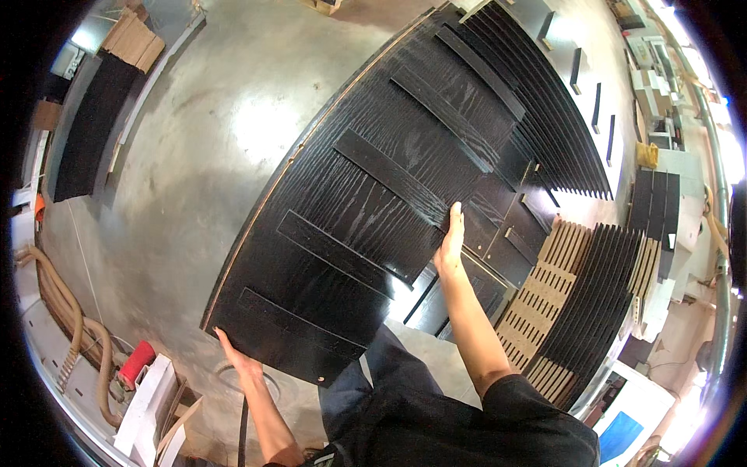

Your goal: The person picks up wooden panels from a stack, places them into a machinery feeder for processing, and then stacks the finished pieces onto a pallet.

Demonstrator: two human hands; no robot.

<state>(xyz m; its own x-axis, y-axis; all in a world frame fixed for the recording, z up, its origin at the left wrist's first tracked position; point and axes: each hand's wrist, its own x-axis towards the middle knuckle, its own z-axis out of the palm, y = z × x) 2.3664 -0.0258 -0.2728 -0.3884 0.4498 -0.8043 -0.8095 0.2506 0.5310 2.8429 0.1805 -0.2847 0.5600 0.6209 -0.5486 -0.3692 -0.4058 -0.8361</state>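
A large black wood-grain panel (327,204) with a pale raw edge is tilted across the middle of the view, in front of my body. Several flat black strips, such as one strip (381,173), lie across its face. My left hand (239,361) grips the panel's near-left corner. Its thumb lies at the edge and the other fingers are mostly hidden beneath. With my right hand (450,249) I hold the right edge about halfway along, thumb up against it and the remaining fingers out of sight under the panel.
A row of upright black boards (537,93) stands beyond the panel at the far right. Stacked brown and black boards (580,311) sit to my right. More stacked dark boards (93,128) are at the far left. Ribbed hoses (74,311) and a red roll (138,363) lie at the lower left.
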